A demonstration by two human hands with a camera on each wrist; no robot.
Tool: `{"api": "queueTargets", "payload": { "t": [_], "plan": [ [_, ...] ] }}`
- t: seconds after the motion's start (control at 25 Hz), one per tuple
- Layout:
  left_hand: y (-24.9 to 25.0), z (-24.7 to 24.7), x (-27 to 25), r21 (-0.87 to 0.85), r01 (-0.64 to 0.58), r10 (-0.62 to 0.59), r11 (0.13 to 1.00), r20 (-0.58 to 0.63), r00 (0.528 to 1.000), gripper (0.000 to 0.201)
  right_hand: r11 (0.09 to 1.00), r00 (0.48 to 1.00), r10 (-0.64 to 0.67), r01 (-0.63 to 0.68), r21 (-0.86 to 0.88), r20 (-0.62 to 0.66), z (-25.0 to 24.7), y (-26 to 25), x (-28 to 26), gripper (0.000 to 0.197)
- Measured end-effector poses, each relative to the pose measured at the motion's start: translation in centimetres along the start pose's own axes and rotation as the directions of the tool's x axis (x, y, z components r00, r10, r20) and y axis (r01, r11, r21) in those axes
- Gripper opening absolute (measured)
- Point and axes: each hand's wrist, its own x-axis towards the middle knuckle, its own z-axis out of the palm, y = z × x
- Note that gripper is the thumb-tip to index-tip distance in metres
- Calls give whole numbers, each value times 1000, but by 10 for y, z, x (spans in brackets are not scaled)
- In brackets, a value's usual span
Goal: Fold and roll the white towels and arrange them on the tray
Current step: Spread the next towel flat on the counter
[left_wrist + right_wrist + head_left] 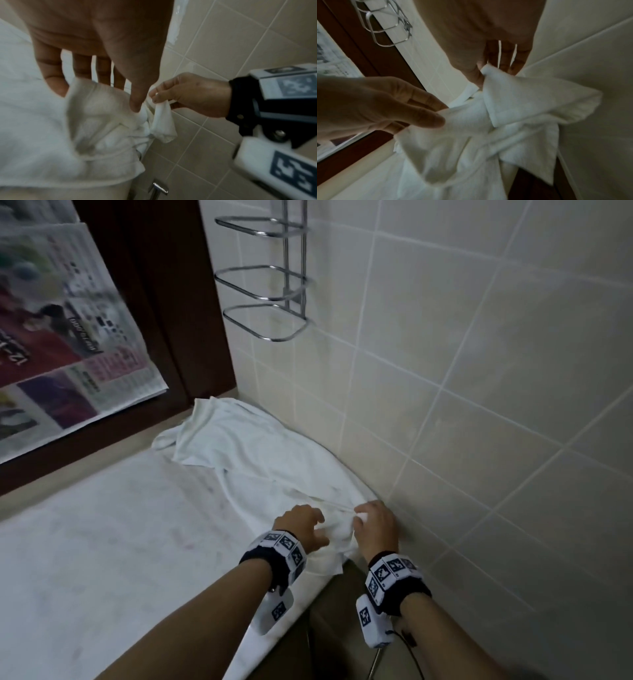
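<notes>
A crumpled white towel [263, 453] lies along the right side of the white worktop [102, 542], against the tiled wall [479, 371], stretching from the far corner by the dark wooden frame [164, 302] to the near edge, where a bit of it hangs over. Both hands work at its near end, close together and just beside the wall.

The left hand [303, 527] has its fingers bent down onto a bunched fold of the towel [96, 121]; in the left wrist view its thumb [137, 100] presses into the cloth while the fingers reach behind the raised fold, so it grips that bunch. The right hand [375, 525] pinches a corner of the towel between thumb and fingers; the right wrist view shows that corner [489, 70] held up at the fingertips, with the cloth falling away below in a loose fold. Between the two hands the towel is drawn into a short, gathered stretch.

A chrome wire rack [270, 278] with three loops hangs on the wall above the far end of the towel. A sheet of newspaper [61, 330] covers the pane at far left. Both wrists wear black bands with square-marked white blocks [284, 549].
</notes>
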Motion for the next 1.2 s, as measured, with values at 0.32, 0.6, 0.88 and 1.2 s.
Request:
{"api": "queueTargets", "payload": {
  "t": [0.32,0.6,0.88,1.2],
  "plan": [
    [17,-90,0,-329,-493,266,806,-542,797,55,802,900,-397,437,407,-182,-90,-101,36,18],
    [-48,-256,-97,-284,-453,1,845,-846,534,10,753,783,-604,621,216,-145,-156,-272,59,16],
    [-108,-347,-252,-269,-376,-140,887,-931,336,9,354,498,-838,807,473,-222,-211,-458,-6,6],
    [-125,-409,-374,-279,-358,-248,891,-960,133,15,277,451,-866,792,543,-217,-223,-582,-90,33]
  ]
}}
